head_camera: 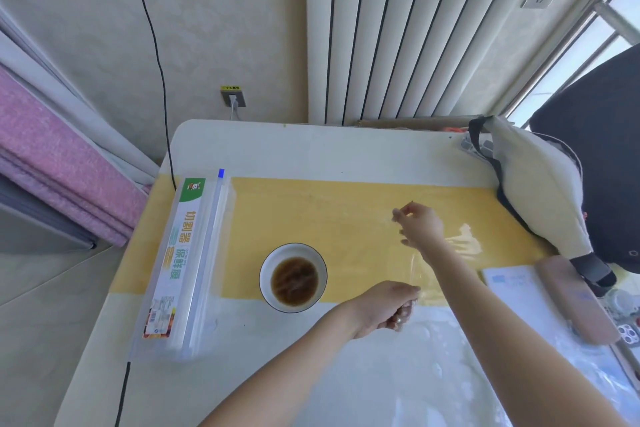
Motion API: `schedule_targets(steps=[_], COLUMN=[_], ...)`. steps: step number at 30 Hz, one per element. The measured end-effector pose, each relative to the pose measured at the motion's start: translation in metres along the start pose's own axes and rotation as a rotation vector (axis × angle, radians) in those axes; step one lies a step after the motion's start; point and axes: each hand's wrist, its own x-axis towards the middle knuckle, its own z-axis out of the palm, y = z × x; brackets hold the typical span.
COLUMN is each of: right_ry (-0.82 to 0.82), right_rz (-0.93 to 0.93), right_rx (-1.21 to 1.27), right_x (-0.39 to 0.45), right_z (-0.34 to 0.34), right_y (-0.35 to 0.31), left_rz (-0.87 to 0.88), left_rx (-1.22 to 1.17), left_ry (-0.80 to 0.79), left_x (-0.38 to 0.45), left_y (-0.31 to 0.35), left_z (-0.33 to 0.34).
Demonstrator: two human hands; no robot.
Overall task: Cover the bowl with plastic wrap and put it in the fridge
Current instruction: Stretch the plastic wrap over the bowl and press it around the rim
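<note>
White bowl sits left of both hands.

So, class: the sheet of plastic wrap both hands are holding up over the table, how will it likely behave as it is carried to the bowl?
The plastic wrap will probably be floppy: it already shows wrinkles between the left hand and right hand. It looks thin and see-through, so likely very light and apt to cling to itself. The bowl holds dark liquid, so a sagging sheet might dip in.

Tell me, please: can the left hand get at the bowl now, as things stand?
Probably yes. The left hand is just right of the bowl with bare table between them, but its grip pinches the plastic wrap, so it must bring the wrap along or let go.
</note>
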Motion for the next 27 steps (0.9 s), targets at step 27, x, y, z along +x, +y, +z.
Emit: schedule_targets(steps=[27], right_ry=[0.125], right_rz=[0.225], right_rx=[-0.071], right_x=[0.038], right_z=[0.077], right_y=[0.036], left_rz=[-0.239], left_rx=[0.832], left_ry=[0.255], left_x=[0.06], left_y=[-0.084], left_z=[-0.027])
